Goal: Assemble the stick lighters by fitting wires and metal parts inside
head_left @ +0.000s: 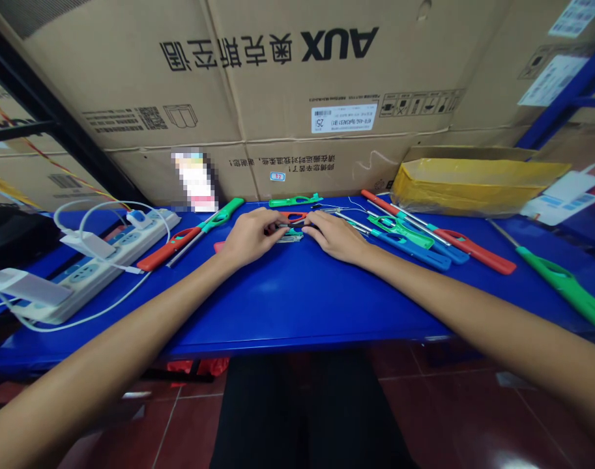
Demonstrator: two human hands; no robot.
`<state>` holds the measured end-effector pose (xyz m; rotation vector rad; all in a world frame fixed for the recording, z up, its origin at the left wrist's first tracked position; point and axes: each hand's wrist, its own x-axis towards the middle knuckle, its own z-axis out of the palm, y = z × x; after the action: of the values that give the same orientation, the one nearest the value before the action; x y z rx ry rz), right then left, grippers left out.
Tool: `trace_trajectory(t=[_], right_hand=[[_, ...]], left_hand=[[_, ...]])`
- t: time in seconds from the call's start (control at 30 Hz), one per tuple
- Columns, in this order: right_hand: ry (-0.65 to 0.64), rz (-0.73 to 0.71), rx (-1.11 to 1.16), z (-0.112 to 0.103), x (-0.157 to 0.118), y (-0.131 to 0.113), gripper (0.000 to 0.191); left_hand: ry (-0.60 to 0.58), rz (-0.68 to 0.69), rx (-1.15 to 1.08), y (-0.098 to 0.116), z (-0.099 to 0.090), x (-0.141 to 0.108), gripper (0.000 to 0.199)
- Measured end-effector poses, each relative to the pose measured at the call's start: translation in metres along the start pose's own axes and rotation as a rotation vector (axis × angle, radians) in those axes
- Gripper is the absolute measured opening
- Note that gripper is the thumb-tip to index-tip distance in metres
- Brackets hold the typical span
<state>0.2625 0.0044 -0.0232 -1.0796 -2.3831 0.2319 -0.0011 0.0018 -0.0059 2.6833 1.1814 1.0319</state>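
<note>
My left hand (251,236) and my right hand (340,240) meet over the middle of the blue table, fingers pinched. Between their fingertips is a small, thin dark piece (294,225); its kind is too small to make out. Just behind it lies a red lighter casing (297,216), and below it are small metal and teal parts (291,236). A green casing half (295,200) rests farther back. Beside my right hand lie a blue long-necked lighter (414,251), an open green casing (399,232) and a red long-necked lighter (473,250).
On the left are a white power strip (89,270) with chargers and cables, and a red-and-green lighter (173,249). A lit phone (195,181) leans against a large cardboard box (258,98). To the right are a yellow package (473,185) and a green lighter (561,283).
</note>
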Motion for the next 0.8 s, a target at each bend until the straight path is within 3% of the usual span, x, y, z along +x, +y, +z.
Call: trace_trajectory(t=[0.13, 0.43, 0.8], right_hand=[[-0.056, 0.005, -0.013, -0.001, 0.000, -0.001, 0.025], [-0.043, 0.029, -0.019, -0.003, 0.001, 0.003, 0.026], [-0.061, 0.038, 0.007, -0.005, 0.002, 0.002, 0.024]], left_hand=[[-0.028, -0.002, -0.028, -0.004, 0.002, -0.001, 0.021], [-0.022, -0.026, -0.036, -0.013, -0.012, 0.002, 0.020], [0.013, -0.035, -0.059, -0.009, -0.013, 0.003, 0.022]])
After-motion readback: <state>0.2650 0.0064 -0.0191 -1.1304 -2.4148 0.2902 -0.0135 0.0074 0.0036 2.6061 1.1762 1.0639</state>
